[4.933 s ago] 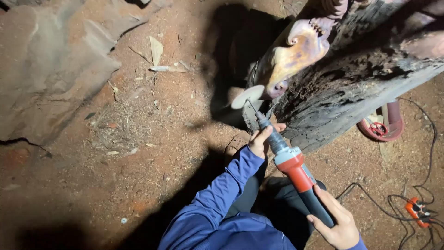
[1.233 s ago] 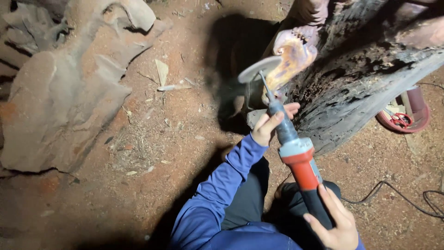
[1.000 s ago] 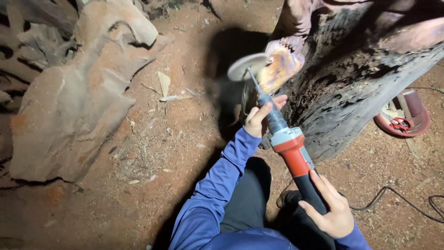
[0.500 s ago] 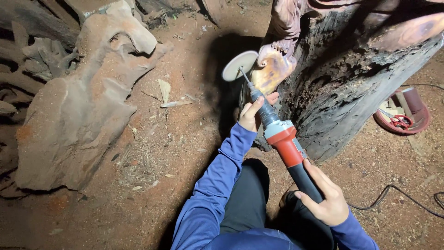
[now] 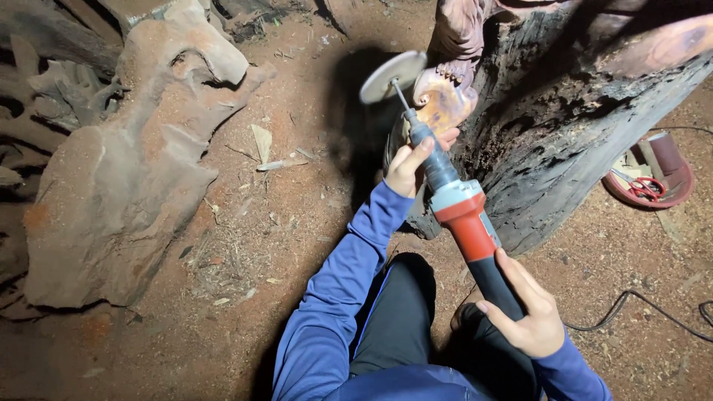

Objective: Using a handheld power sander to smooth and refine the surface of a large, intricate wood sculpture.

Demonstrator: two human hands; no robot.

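Red-and-grey straight grinder (image 5: 457,212) lay gripped at both ends: left hand (image 5: 412,165) closed round its nose, right hand (image 5: 523,312) round the black tail; long axis ran up-left, grey disc (image 5: 392,76) beyond left fingers, beside carved wood (image 5: 445,100)

Grinder (image 5: 453,204) swung up; disc (image 5: 392,76) now off the carved wood (image 5: 444,104), seemingly clear of it.

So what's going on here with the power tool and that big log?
A person in blue sleeves holds a red and black power tool with both hands: the left hand grips the neck near the front, the right hand holds the black rear handle. Its round disc sits beside a carved, orange-toned part of the dark hollow log. I cannot tell whether they touch.
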